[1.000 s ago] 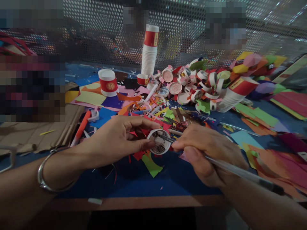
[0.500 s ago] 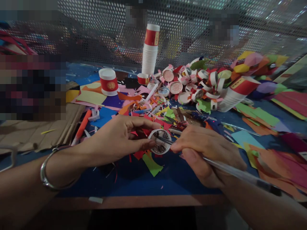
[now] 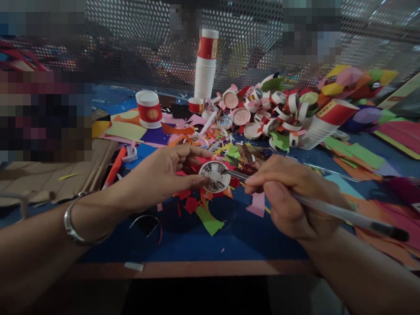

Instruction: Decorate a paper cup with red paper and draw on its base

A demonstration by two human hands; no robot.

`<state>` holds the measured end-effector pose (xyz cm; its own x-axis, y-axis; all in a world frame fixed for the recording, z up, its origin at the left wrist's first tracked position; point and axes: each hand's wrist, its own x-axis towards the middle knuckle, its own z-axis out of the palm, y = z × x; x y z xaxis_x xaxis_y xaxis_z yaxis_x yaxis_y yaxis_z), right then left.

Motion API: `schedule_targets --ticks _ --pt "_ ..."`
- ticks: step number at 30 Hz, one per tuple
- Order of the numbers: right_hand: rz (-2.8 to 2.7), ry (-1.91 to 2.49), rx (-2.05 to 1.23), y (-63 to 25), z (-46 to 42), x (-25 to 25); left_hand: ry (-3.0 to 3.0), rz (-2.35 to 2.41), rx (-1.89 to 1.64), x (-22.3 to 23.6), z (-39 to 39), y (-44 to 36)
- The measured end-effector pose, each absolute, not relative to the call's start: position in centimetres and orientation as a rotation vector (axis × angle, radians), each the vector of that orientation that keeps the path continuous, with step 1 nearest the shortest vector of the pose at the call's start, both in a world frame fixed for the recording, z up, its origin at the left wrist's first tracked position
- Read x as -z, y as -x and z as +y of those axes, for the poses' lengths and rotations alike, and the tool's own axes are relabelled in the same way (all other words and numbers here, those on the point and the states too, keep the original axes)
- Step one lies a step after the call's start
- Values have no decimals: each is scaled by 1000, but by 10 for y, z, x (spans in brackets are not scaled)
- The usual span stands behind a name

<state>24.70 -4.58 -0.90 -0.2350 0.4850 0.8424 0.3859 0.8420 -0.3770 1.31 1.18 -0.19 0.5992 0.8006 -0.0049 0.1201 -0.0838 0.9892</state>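
Observation:
My left hand [image 3: 177, 173] pinches the left edge of a small round paper cup base [image 3: 215, 176] between thumb and fingers. Dark ink lines fan around its white inner face, with a ring at the centre. In my right hand [image 3: 290, 197] is a pen [image 3: 348, 214] with a clear barrel and a black end cap. Its dark tip lies at the right rim of the cup base; whether it touches cannot be made out. Under and around the cup base lie red paper scraps [image 3: 191, 204] and a green paper strip [image 3: 210, 221].
Behind my hands is a heap of cut cup bases [image 3: 241, 117]. A tall stack of paper cups [image 3: 205, 65] stands at the back, an upturned cup [image 3: 149, 109] left of it. Another cup stack [image 3: 328, 122] leans at right. Cardboard [image 3: 75, 175] lies at left.
The pen tip has moved from inside the cup base to its right rim. My right hand has shifted right and up. The cup base is raised slightly and tilted differently.

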Motion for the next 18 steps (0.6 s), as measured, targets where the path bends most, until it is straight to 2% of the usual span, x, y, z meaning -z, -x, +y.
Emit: schedule_targets --ticks 18 --pt "-2006 766 -28 -243 -48 0 -1476 757 -537 8 7 -17"
